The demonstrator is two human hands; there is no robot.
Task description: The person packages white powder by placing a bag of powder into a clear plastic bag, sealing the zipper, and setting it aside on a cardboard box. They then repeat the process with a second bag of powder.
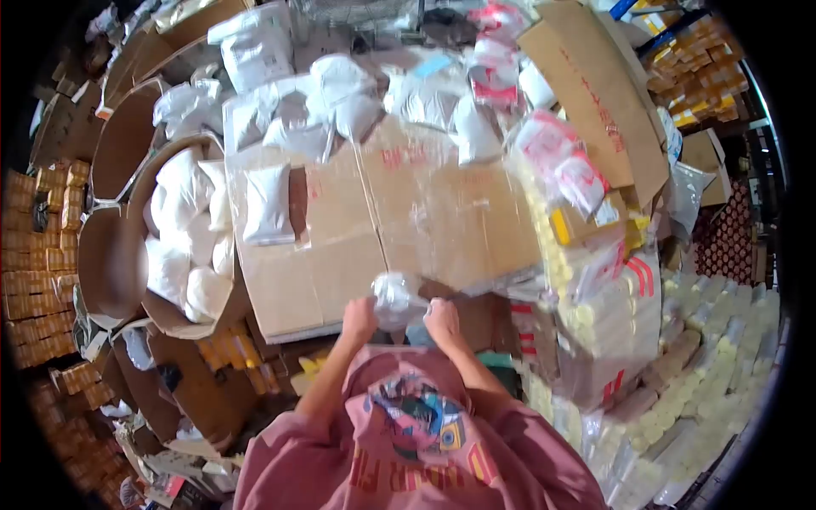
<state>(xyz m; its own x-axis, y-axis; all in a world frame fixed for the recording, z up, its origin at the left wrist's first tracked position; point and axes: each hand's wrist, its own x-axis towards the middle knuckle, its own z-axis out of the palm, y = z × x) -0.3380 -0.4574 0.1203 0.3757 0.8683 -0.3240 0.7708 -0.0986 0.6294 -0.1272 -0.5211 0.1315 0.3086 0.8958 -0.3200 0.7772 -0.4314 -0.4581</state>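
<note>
Between my two hands, at the near edge of a cardboard surface point(323, 212), is a whitish, see-through plastic bag point(396, 297). My left hand point(359, 320) is closed at the bag's left side, and my right hand point(441, 320) is closed on its right side, where the plastic looks drawn out. The bag's lower part hangs in front of my shirt. Farther left on the cardboard lies a filled white packet point(269, 204). More white packets point(306, 106) are heaped along the far edge.
Cardboard bins stand at the left, one holding white bags point(183, 221). Stacked orange-brown packs point(38, 263) are beyond them. Pink-and-white packets point(557, 157) and a tall carton flap point(591, 93) are at the right, above wrapped rolls point(680, 399).
</note>
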